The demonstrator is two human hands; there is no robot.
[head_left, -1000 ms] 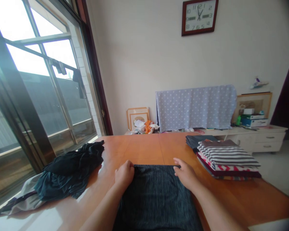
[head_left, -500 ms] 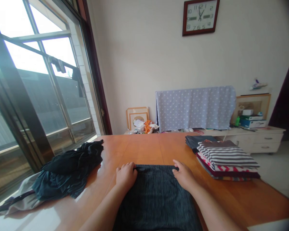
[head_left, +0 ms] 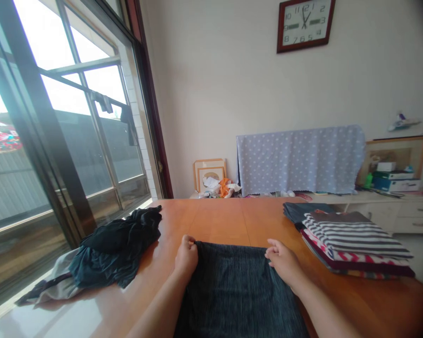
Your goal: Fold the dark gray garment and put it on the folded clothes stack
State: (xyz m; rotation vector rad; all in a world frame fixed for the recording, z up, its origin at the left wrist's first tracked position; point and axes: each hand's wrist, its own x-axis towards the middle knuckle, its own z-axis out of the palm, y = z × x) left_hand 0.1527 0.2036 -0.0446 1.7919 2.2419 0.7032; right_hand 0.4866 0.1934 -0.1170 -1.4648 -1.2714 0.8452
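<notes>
A dark blue-grey heathered garment (head_left: 239,291) lies in front of me on the table, its far edge running straight across; its near end leaves the frame, and I cannot tell its exact kind. My left hand (head_left: 187,256) is closed on the far left corner, fingers curled over the edge. At the far right corner, my right hand (head_left: 282,260) pinches the cloth between thumb and fingers. The fabric between the hands looks fairly flat, with slight creases.
On the left lies a loose heap of dark clothes (head_left: 116,249) with a grey piece under it. A stack of folded clothes (head_left: 356,239), striped on top, sits on the right of the wooden table (head_left: 218,218). Beyond stands a white cabinet (head_left: 384,211); a window (head_left: 98,141) is at left.
My fingers have closed more on the garment's far corners, and its far edge looks slightly lifted. The view has turned a little left, so everything sits further right.
</notes>
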